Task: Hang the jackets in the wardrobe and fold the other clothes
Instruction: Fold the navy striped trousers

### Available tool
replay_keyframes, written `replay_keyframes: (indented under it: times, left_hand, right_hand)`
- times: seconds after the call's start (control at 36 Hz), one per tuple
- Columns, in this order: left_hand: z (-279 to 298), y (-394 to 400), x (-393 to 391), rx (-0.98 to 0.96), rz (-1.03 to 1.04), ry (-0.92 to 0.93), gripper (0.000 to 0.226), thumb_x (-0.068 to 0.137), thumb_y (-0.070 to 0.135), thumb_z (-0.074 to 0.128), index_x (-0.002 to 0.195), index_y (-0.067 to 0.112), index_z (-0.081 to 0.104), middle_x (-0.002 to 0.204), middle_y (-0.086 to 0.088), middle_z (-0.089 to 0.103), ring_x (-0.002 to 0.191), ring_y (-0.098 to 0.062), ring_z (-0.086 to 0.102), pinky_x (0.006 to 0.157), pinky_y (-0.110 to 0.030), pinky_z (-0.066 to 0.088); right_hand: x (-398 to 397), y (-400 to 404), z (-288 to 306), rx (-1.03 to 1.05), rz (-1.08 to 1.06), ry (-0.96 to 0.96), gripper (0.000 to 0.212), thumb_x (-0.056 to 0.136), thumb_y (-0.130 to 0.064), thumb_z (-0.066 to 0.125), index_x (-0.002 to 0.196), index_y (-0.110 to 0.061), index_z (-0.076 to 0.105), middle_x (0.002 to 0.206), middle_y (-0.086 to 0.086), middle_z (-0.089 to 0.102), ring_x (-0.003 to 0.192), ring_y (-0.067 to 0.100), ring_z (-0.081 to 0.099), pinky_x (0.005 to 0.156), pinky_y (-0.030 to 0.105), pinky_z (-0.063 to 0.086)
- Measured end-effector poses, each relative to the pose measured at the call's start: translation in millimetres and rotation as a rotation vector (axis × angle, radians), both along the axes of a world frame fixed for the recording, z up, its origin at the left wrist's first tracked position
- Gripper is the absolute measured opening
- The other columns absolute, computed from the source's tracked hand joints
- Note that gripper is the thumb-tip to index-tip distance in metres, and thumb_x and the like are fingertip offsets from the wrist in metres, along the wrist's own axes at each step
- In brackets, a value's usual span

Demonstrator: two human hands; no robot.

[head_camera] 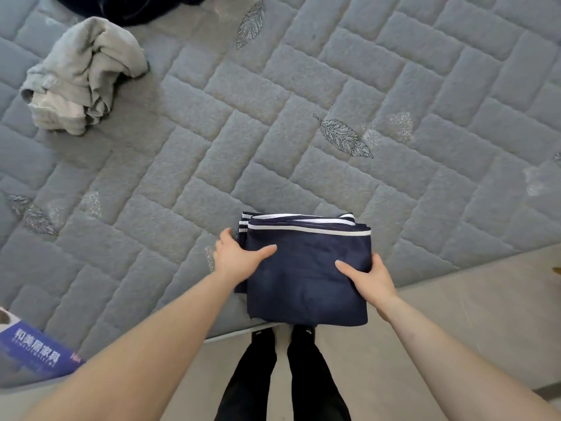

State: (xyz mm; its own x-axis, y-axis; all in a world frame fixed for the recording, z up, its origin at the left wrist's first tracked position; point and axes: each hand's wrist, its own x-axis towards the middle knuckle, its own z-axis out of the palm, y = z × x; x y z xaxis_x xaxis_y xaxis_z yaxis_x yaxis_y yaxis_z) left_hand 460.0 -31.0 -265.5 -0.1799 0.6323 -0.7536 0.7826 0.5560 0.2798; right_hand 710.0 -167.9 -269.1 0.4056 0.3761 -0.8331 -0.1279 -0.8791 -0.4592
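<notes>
Dark garment (127, 9) cut off at top edge, perhaps a jacket; blue box (30, 354) half out of view.

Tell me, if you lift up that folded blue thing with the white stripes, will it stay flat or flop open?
The folded navy garment is soft cloth in several loose layers, so it would probably sag and flop if lifted by one edge. The left hand and right hand grip opposite sides, which should keep the fold together. It looks light.

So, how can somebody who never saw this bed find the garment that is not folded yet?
Look at the grey quilted bed, at its far left side. A crumpled pale grey garment lies there in a heap, beside a dark cloth. Unlike the folded navy garment, it is light, plain and loose.
</notes>
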Motion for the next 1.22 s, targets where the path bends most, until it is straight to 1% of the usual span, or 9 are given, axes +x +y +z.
replay_keyframes:
  times: [0.17, 0.31, 0.5, 0.67, 0.78, 0.86, 1.03, 1.11, 1.22]
  left_hand:
    - [-19, 7, -11, -0.186, 0.094, -0.287, 0.073, 0.055, 0.048, 0.095, 0.115, 0.020, 0.065, 0.108, 0.008, 0.076, 0.097, -0.011, 0.073, 0.090, -0.035, 0.060]
    - [-24, -9, -4, -0.068, 0.120, -0.229, 0.014, 0.084, 0.035, 0.080, 0.091, 0.026, 0.072, 0.097, 0.007, 0.077, 0.098, -0.019, 0.072, 0.093, -0.040, 0.057]
    - [-19, -20, -6, -0.041, 0.057, -0.188, 0.021, 0.092, 0.028, 0.070, 0.111, 0.023, 0.064, 0.102, 0.005, 0.068, 0.101, -0.023, 0.065, 0.086, -0.030, 0.046]
    - [-13, -14, -14, -0.098, 0.015, -0.224, 0.025, 0.098, 0.020, 0.057, 0.123, 0.022, 0.060, 0.110, 0.005, 0.067, 0.105, -0.020, 0.061, 0.088, -0.029, 0.042]
    - [-7, -15, -19, -0.193, 0.133, -0.379, 0.025, 0.102, 0.019, 0.053, 0.123, 0.028, 0.063, 0.115, 0.010, 0.071, 0.107, -0.014, 0.067, 0.096, -0.032, 0.051]
    - [3, -14, -21, -0.310, 0.265, -0.493, 0.023, 0.104, 0.029, 0.052, 0.123, 0.031, 0.065, 0.108, 0.016, 0.075, 0.101, -0.006, 0.070, 0.083, -0.026, 0.053]
    - [10, -13, -29, -0.396, 0.421, -0.591, 0.053, 0.101, 0.057, 0.046, 0.126, 0.017, 0.070, 0.124, -0.007, 0.072, 0.102, -0.021, 0.065, 0.088, -0.033, 0.048]
    - [11, -11, -40, -0.370, 0.563, -0.793, 0.075, 0.095, 0.073, 0.038, 0.129, 0.014, 0.071, 0.127, -0.012, 0.071, 0.120, -0.027, 0.066, 0.108, -0.041, 0.045]
    - [12, -12, -54, -0.321, 0.523, -0.792, 0.072, 0.088, 0.083, 0.040, 0.125, 0.031, 0.073, 0.126, 0.001, 0.072, 0.118, -0.015, 0.068, 0.100, -0.033, 0.050]
  right_hand:
    - [0, 5, -1, 0.030, -0.010, -0.008, 0.063, 0.070, -0.045, 0.090, 0.122, -0.030, 0.059, 0.111, -0.017, 0.069, 0.099, 0.005, 0.066, 0.084, 0.029, 0.053]
    - [-1, 2, 3, 0.054, 0.016, 0.045, 0.071, 0.068, -0.045, 0.091, 0.128, -0.037, 0.054, 0.114, -0.021, 0.067, 0.101, -0.001, 0.064, 0.081, 0.023, 0.052]
    - [-6, 6, 8, 0.093, 0.076, 0.155, 0.066, 0.064, -0.046, 0.091, 0.118, -0.054, 0.053, 0.107, -0.030, 0.071, 0.097, -0.005, 0.068, 0.079, 0.019, 0.053]
    - [-26, 14, 24, 0.143, 0.086, 0.084, 0.065, 0.080, -0.036, 0.079, 0.136, -0.042, 0.048, 0.118, -0.022, 0.065, 0.109, 0.005, 0.063, 0.095, 0.033, 0.050]
    - [-52, 17, 39, 0.158, 0.143, -0.028, 0.064, 0.081, -0.039, 0.075, 0.135, -0.041, 0.040, 0.110, -0.026, 0.060, 0.104, 0.011, 0.062, 0.085, 0.029, 0.048]
    - [-79, 23, 48, 0.245, 0.181, -0.080, 0.070, 0.080, -0.033, 0.074, 0.137, -0.046, 0.035, 0.115, -0.031, 0.057, 0.102, -0.004, 0.059, 0.080, 0.007, 0.042]
    - [-141, 36, 52, 0.328, 0.304, 0.015, 0.091, 0.080, -0.033, 0.073, 0.156, -0.041, 0.024, 0.148, -0.011, 0.034, 0.123, 0.002, 0.053, 0.107, 0.028, 0.044]
    - [-164, 41, 47, 0.271, 0.421, 0.087, 0.084, 0.087, -0.034, 0.069, 0.158, -0.041, 0.023, 0.165, -0.011, 0.016, 0.100, 0.000, 0.067, 0.098, 0.026, 0.050]
    - [-178, 50, 35, 0.237, 0.501, 0.105, 0.078, 0.091, -0.024, 0.064, 0.157, -0.042, 0.027, 0.169, -0.014, 0.006, 0.105, 0.003, 0.064, 0.091, 0.016, 0.043]
